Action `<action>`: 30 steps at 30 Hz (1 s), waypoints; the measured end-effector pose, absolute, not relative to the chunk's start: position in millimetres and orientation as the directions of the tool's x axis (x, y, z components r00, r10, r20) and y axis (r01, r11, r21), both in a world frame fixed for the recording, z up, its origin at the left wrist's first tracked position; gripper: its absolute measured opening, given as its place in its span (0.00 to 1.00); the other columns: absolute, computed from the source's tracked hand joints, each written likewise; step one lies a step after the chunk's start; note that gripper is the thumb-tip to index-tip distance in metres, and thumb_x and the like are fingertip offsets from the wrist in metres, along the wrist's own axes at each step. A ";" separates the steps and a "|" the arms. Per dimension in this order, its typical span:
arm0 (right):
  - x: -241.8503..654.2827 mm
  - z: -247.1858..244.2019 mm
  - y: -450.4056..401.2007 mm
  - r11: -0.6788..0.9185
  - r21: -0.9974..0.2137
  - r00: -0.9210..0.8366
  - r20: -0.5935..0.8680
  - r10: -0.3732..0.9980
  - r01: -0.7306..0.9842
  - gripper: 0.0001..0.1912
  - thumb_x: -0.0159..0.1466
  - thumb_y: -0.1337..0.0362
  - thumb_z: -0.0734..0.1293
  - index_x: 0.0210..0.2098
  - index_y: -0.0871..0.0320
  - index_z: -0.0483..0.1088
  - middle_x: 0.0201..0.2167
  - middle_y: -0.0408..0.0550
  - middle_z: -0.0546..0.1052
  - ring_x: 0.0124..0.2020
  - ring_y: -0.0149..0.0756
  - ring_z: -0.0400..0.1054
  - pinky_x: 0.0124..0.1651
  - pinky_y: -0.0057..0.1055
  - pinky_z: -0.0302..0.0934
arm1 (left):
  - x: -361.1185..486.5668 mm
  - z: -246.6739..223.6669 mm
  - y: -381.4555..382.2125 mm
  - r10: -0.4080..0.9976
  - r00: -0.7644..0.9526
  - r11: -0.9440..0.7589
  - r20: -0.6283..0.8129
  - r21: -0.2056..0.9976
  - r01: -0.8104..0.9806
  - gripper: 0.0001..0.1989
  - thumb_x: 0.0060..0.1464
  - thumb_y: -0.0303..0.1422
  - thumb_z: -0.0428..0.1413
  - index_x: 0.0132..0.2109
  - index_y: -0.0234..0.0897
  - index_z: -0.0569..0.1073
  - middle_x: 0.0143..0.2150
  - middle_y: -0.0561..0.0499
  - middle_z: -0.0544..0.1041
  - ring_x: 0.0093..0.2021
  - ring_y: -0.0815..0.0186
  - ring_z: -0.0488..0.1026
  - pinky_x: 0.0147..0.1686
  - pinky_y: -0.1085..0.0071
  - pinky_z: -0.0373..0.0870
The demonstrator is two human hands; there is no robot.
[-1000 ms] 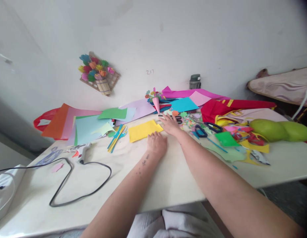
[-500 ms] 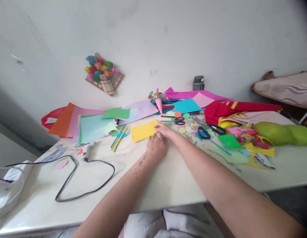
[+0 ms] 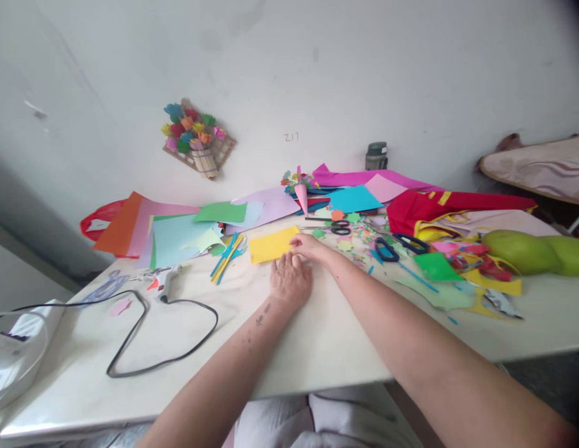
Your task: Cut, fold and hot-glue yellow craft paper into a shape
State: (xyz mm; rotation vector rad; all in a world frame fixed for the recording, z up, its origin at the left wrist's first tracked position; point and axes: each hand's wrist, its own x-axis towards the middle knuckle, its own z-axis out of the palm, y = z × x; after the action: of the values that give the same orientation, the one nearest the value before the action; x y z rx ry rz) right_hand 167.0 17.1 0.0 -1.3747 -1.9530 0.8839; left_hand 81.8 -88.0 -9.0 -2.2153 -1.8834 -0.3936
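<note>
A yellow sheet of paper (image 3: 273,244), apparently folded, lies flat at the middle of the table. My left hand (image 3: 292,279) rests palm down at its near edge, fingers stretched out with the tips against the paper. At the right edge of the sheet, my right hand (image 3: 309,247) has its fingers drawn together in a pinch on the corner. Just left of the paper are crossed blue and yellow paper strips (image 3: 226,258). Beyond my right hand lies a pair of black-handled scissors (image 3: 340,229).
A glue gun (image 3: 164,283) with a looping black cord sits to the left. Coloured sheets (image 3: 177,239) and a pink paper cone with flowers (image 3: 301,196) line the back. Blue-handled scissors (image 3: 387,249), paper scraps and a green gourd-shaped object (image 3: 518,252) are to the right.
My left hand has slid slightly left and down along the paper's near edge, and its fingers look flatter. My right hand stays at the right corner.
</note>
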 end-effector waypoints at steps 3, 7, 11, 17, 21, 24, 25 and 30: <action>165.2 -2.7 18.8 0.268 -0.780 -0.321 0.091 0.943 0.566 0.14 0.51 0.71 0.65 0.38 0.63 0.70 0.38 0.50 0.74 0.36 0.32 0.67 0.38 0.24 0.60 | 82.5 -8.2 -89.2 0.925 0.143 -0.155 0.351 0.006 0.988 0.22 0.55 0.39 0.40 0.52 0.30 0.61 0.55 0.39 0.64 0.56 0.56 0.57 0.55 0.54 0.48; 163.1 -6.3 21.1 0.298 -0.760 -0.329 0.117 0.937 0.578 0.12 0.51 0.70 0.65 0.37 0.64 0.71 0.36 0.50 0.74 0.36 0.32 0.67 0.38 0.25 0.60 | 82.5 -6.5 -90.3 0.916 0.143 -0.149 0.375 -0.012 0.989 0.21 0.55 0.39 0.40 0.52 0.32 0.61 0.54 0.41 0.65 0.55 0.55 0.58 0.55 0.53 0.47; 162.2 -9.4 24.2 0.306 -0.737 -0.315 0.132 0.940 0.603 0.11 0.52 0.69 0.65 0.36 0.62 0.71 0.35 0.48 0.74 0.35 0.32 0.67 0.38 0.26 0.60 | 81.9 -4.0 -91.7 0.925 0.122 -0.122 0.359 -0.020 0.992 0.22 0.54 0.40 0.42 0.52 0.33 0.62 0.53 0.40 0.65 0.54 0.54 0.59 0.55 0.52 0.47; 160.3 -10.7 22.6 0.351 -0.710 -0.305 0.198 0.932 0.611 0.08 0.51 0.72 0.65 0.32 0.61 0.72 0.36 0.48 0.73 0.36 0.32 0.67 0.40 0.26 0.59 | 80.9 -2.1 -91.9 0.934 0.110 -0.122 0.339 0.016 0.992 0.20 0.54 0.41 0.42 0.50 0.35 0.63 0.52 0.40 0.66 0.54 0.53 0.58 0.55 0.51 0.46; 154.3 -3.2 12.4 0.400 -0.792 -0.261 0.310 0.914 0.462 0.10 0.53 0.74 0.62 0.33 0.61 0.71 0.37 0.47 0.73 0.37 0.29 0.66 0.42 0.25 0.59 | 83.6 -4.0 -91.8 0.941 0.097 -0.115 0.325 0.036 0.993 0.18 0.54 0.41 0.42 0.47 0.35 0.64 0.49 0.39 0.67 0.54 0.53 0.58 0.54 0.50 0.46; 149.2 -0.6 8.3 0.330 -0.904 -0.271 0.257 0.928 0.271 0.10 0.56 0.71 0.60 0.36 0.61 0.70 0.36 0.46 0.73 0.36 0.27 0.66 0.40 0.24 0.60 | 85.4 -1.9 -92.0 0.945 0.092 -0.113 0.315 0.049 0.992 0.19 0.55 0.40 0.41 0.48 0.33 0.63 0.51 0.38 0.66 0.54 0.53 0.58 0.54 0.51 0.46; 148.1 -1.1 8.4 0.284 -0.927 -0.287 0.211 0.934 0.245 0.10 0.56 0.70 0.60 0.37 0.61 0.70 0.35 0.46 0.74 0.35 0.28 0.67 0.39 0.24 0.60 | 84.3 0.4 -91.5 0.945 0.098 -0.119 0.311 0.049 0.992 0.19 0.55 0.40 0.41 0.48 0.33 0.63 0.51 0.38 0.66 0.54 0.53 0.59 0.54 0.51 0.45; 146.4 -6.6 13.5 0.259 -0.904 -0.340 0.138 0.930 0.340 0.11 0.54 0.72 0.61 0.35 0.62 0.71 0.33 0.47 0.74 0.34 0.30 0.67 0.39 0.26 0.60 | 50.0 23.3 -81.8 0.938 0.036 -0.059 0.346 0.056 0.997 0.14 0.51 0.32 0.46 0.46 0.36 0.66 0.37 0.44 0.74 0.42 0.60 0.69 0.54 0.57 0.48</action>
State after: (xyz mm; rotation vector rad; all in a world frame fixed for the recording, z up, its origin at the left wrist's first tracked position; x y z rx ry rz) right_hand 146.4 13.5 -6.6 -1.1576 -1.8257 1.0615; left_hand 50.0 -81.8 23.3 -2.1059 -2.0058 -0.4340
